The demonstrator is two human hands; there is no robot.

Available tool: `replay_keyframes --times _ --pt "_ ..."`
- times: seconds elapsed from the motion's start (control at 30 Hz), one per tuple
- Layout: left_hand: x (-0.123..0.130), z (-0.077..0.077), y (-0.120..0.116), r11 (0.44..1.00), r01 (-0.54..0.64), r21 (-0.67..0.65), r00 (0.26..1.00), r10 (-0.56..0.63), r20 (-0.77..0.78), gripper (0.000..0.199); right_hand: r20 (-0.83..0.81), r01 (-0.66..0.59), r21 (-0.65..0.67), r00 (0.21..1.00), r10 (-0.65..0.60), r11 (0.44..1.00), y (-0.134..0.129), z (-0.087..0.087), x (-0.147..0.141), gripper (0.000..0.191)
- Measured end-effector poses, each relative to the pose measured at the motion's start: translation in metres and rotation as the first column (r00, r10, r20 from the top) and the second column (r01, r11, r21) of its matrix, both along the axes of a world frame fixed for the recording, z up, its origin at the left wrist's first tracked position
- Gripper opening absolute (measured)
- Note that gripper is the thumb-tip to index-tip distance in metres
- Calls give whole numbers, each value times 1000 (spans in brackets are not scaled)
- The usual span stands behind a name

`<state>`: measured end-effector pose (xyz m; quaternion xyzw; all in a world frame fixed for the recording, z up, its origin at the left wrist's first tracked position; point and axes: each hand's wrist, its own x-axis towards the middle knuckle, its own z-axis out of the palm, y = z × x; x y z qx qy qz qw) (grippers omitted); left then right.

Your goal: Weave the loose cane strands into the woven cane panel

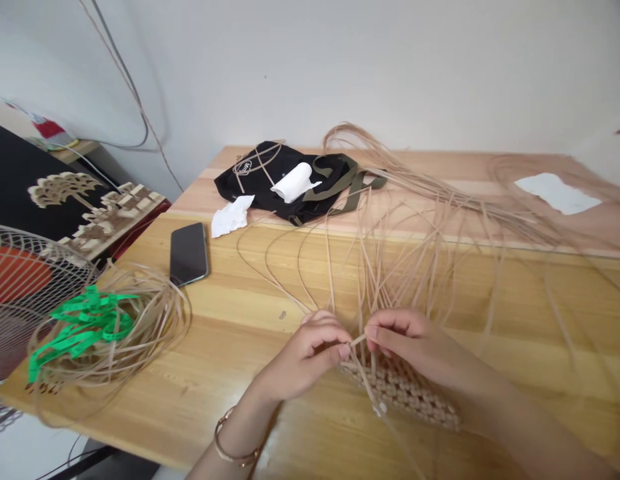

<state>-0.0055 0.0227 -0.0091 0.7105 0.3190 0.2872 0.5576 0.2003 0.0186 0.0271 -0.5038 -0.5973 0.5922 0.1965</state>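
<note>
A partly woven piece [415, 395] of tan strips lies on the table in front of me, its long loose strips [380, 267] fanning out toward the back. At its left corner my left hand [310, 350] pinches a strip between thumb and forefinger. My right hand [410, 337] grips the same weaving strip [359, 339] a short way to the right, so a small length shows between both hands. Below them, one strip runs down past a small whitish clip or knot [379, 408] toward the front edge. My right hand and wrist partly cover the weave.
On the left of the wooden table [230, 400] sits a coil of strips [155, 320] with green tape [90, 323]. Behind are a phone [189, 253], a black bag [265, 173], a paper roll [293, 182] and paper scraps [557, 192]. A fan guard [35, 280] stands beside the left edge.
</note>
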Motion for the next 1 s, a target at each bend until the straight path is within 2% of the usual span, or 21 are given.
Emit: replay_keyframes --times 0.13,0.27,0.33,0.5,0.57,0.67,0.83,0.93,1.0 --pt "-3 -8 -1 1000 -29 -6 998 29 50 36 199 -75 245 980 25 967 -1 3 -5 25" --pt "-4 -11 0 999 -10 -37 996 13 93 34 329 -81 452 941 -81 888 -7 2 -10 15" --pt "-4 -11 0 999 -6 -52 994 11 108 32 362 -112 553 925 -117 825 -12 1 -12 16" --pt "-4 -12 -1 994 -21 -104 989 36 146 28 409 -207 763 888 -209 612 -27 -2 -14 21" --pt "-4 -14 -3 987 -48 -153 981 76 180 28 419 -213 792 871 -256 572 -33 -1 -16 21" --pt "-5 -13 -5 974 -83 -212 974 124 190 22 427 -176 796 842 -331 579 -42 0 -20 18" --pt "-5 -6 -6 986 -119 -120 984 134 120 2 501 -161 715 796 -339 680 -48 -4 -27 9" --pt "-5 -3 -5 991 -122 -61 985 128 112 6 508 -149 684 800 -320 714 -44 -9 -29 11" --pt "-6 -2 -5 992 -124 -9 990 124 66 11 495 -155 697 811 -313 700 -43 -13 -27 14"
